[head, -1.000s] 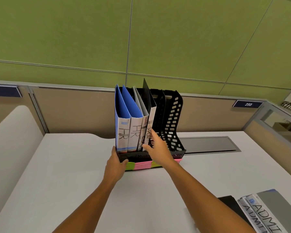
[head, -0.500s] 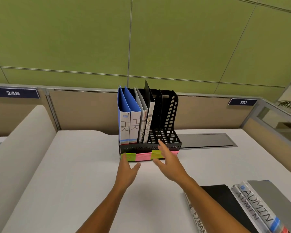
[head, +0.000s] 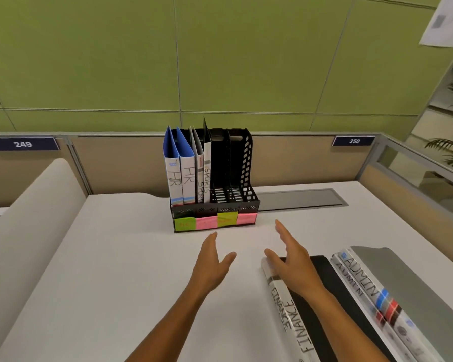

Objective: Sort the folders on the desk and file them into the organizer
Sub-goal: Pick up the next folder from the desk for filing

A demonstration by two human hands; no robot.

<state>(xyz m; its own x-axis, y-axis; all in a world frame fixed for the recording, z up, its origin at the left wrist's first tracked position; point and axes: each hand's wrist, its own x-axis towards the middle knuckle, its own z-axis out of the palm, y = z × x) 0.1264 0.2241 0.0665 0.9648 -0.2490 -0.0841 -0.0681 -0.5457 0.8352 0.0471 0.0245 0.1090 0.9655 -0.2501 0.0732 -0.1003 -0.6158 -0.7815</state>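
Standing at the far edge of the white table, the black organizer holds four upright folders in its left slots: two blue folders marked HR, then two marked SPORTS. Its two right slots are bare. Along its front run four sticky notes, green, pink, green, pink from left to right.

Both hands hover over the table in front of the organizer, fingers spread and holding nothing. The left hand is over bare tabletop, palm turned inward, thumb out to the right. The right hand is open above the far end of the FINANCE folder, which lies flat with its lettered spine facing up, near the right front corner of the table; whether the thumb touches that spine I cannot tell.

Just right of it lies a black folder, then two ADMIN folders side by side under a grey cover, all flat and running toward the near edge.

A grey cable hatch sits in the table right of the organizer.
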